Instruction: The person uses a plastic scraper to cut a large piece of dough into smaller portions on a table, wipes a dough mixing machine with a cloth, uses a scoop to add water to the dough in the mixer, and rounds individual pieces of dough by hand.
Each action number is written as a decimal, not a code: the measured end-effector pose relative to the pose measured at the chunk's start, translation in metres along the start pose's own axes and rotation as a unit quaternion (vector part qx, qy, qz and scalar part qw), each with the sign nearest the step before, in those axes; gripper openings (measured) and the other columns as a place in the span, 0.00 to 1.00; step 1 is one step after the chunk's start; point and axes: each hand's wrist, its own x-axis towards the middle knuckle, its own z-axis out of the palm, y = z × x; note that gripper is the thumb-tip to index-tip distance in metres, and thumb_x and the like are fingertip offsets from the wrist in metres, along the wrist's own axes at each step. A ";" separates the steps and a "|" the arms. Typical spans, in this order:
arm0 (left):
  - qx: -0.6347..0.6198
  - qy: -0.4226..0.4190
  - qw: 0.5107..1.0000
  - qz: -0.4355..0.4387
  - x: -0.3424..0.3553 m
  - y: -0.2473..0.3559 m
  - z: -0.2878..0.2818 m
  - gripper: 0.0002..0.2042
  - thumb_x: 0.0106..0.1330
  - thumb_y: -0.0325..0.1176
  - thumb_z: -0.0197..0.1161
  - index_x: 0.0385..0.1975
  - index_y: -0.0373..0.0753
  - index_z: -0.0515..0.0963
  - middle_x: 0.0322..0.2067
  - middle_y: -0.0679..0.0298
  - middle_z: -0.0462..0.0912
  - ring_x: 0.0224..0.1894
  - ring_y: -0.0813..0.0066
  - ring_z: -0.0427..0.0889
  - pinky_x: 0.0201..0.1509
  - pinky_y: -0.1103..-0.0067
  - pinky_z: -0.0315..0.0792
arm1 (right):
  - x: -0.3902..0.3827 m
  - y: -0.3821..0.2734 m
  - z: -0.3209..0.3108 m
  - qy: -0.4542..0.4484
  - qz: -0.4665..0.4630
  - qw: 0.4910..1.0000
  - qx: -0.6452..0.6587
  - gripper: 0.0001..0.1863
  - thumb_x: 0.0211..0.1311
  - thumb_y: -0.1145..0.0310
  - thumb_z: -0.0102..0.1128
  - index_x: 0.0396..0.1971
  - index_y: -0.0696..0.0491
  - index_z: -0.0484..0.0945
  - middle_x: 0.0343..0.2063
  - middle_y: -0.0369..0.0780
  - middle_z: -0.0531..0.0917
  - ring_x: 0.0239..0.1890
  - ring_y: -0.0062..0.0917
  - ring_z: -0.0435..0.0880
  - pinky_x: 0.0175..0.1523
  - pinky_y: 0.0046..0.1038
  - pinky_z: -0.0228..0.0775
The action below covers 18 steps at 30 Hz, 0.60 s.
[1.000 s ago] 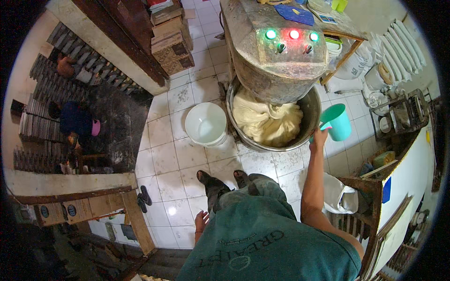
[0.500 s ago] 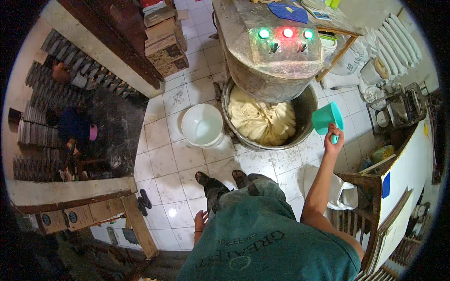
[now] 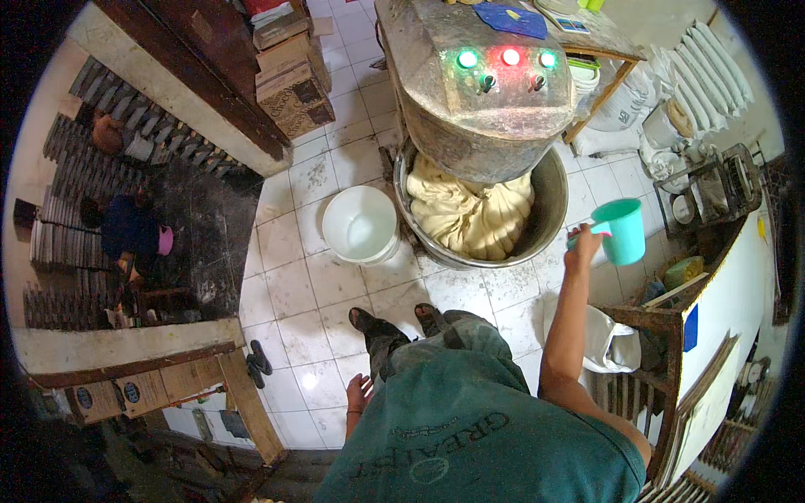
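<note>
My right hand (image 3: 585, 245) grips the handle of a teal plastic jug (image 3: 623, 233), held out to the right of a large metal mixing bowl (image 3: 553, 220). The jug's body lies to the right of my fingers; what is inside it is hidden. A thick mass of pale dough (image 3: 470, 211) fills much of the bowl under the mixer head (image 3: 478, 109). My left hand (image 3: 359, 392) hangs low beside my leg, fingers loosely apart, holding nothing. Ahead of my feet, left of the bowl, stands a white bucket (image 3: 360, 225) with what looks like clear liquid inside.
Cardboard boxes (image 3: 289, 88) are stacked at the far left. A wooden cabinet (image 3: 662, 323) stands close on my right, beside a white sack (image 3: 610, 339). A scale-like metal device (image 3: 713, 189) sits farther right. Another person (image 3: 130, 226) is in the dark room at left.
My right hand has swung the jug slightly right and nearer, turning it so its body now lies right of the hand. The dough has shifted in the bowl. My left hand stays about where it was.
</note>
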 end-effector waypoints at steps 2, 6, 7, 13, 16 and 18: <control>0.001 -0.001 1.000 0.008 -0.002 0.001 0.001 0.17 0.60 0.41 0.46 0.48 0.44 0.62 0.42 0.65 0.72 0.41 0.72 0.73 0.34 0.73 0.67 | -0.006 0.013 0.008 -0.034 -0.033 0.996 -0.076 0.16 0.46 0.79 0.44 0.39 0.56 0.59 0.21 0.37 0.66 0.17 0.20 0.65 0.19 0.21 0.59; -0.022 -0.020 1.000 0.004 0.010 -0.007 -0.009 0.17 0.60 0.42 0.46 0.48 0.45 0.63 0.42 0.65 0.72 0.41 0.72 0.72 0.35 0.72 0.65 | -0.020 0.010 0.025 -0.120 0.033 0.991 -0.046 0.11 0.48 0.78 0.44 0.34 0.57 0.61 0.18 0.38 0.66 0.15 0.21 0.65 0.17 0.22 0.59; -0.028 -0.027 0.999 -0.003 0.013 -0.010 -0.011 0.17 0.60 0.42 0.46 0.48 0.45 0.63 0.42 0.65 0.72 0.42 0.72 0.72 0.35 0.72 0.64 | -0.017 0.009 0.025 -0.121 0.076 0.989 -0.037 0.10 0.48 0.78 0.44 0.33 0.57 0.61 0.18 0.38 0.66 0.15 0.21 0.65 0.18 0.22 0.59; -0.007 -0.026 0.998 0.055 0.006 -0.020 -0.013 0.16 0.60 0.42 0.47 0.46 0.45 0.63 0.42 0.65 0.72 0.41 0.72 0.72 0.36 0.72 0.64 | 0.011 -0.001 0.005 -0.206 0.278 0.897 0.273 0.05 0.50 0.76 0.45 0.28 0.61 0.64 0.14 0.35 0.66 0.15 0.17 0.64 0.21 0.16 0.62; 0.122 -0.073 0.970 0.197 0.008 -0.034 -0.023 0.16 0.60 0.42 0.47 0.46 0.45 0.63 0.41 0.66 0.72 0.41 0.73 0.72 0.37 0.72 0.64 | 0.018 -0.007 -0.013 -0.219 0.349 0.779 0.474 0.12 0.48 0.80 0.43 0.35 0.65 0.60 0.21 0.40 0.66 0.18 0.18 0.65 0.23 0.16 0.62; 0.143 -0.083 0.959 0.228 0.014 -0.040 -0.028 0.16 0.60 0.42 0.46 0.46 0.45 0.63 0.41 0.66 0.73 0.41 0.74 0.72 0.37 0.72 0.65 | 0.010 -0.013 -0.020 -0.252 0.332 0.741 0.527 0.12 0.48 0.79 0.43 0.35 0.65 0.60 0.19 0.38 0.65 0.18 0.17 0.64 0.24 0.16 0.61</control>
